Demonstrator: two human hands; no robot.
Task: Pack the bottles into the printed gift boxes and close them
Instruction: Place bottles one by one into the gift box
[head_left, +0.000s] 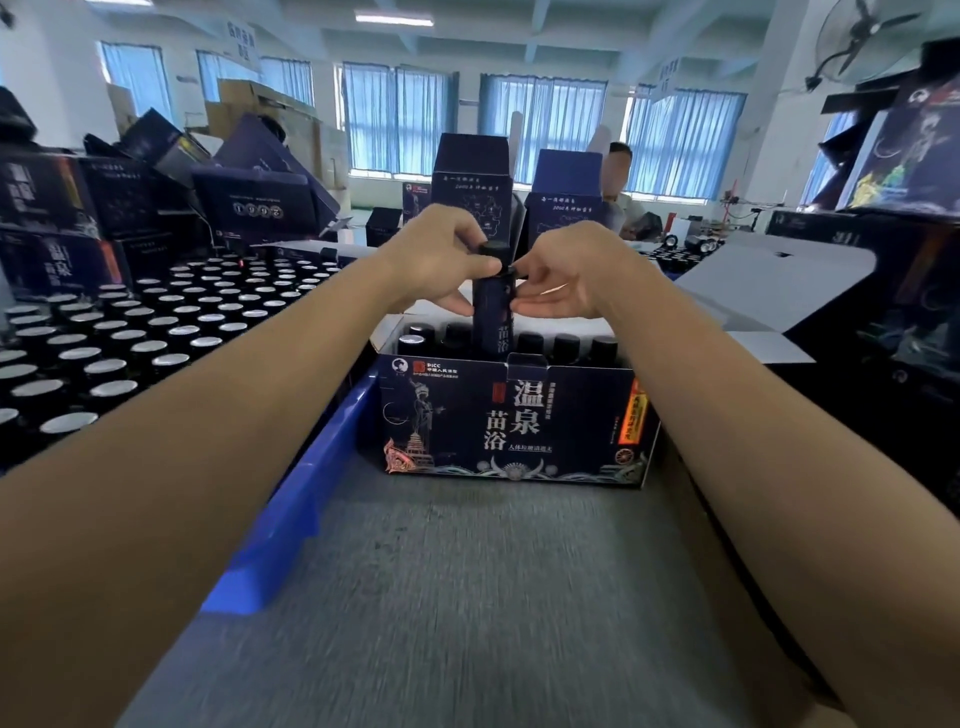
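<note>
A dark blue printed gift box (519, 423) stands open on the grey mat in front of me, with a row of black-capped bottles inside. One dark bottle (493, 322) stands upright, raised above the row at the box's middle. My left hand (441, 254) grips its black cap from the left. My right hand (563, 278) pinches the bottle's neck from the right, its lower fingers lying straight under it. The white inner flap of the box sticks out behind the bottles.
Several loose bottles with silver tops (130, 332) cover the table at the left. Stacked printed boxes (67, 208) stand at the far left and more at the right (883, 171). A blue crate edge (306, 478) runs beside the mat. A seated person (621, 182) is at the back.
</note>
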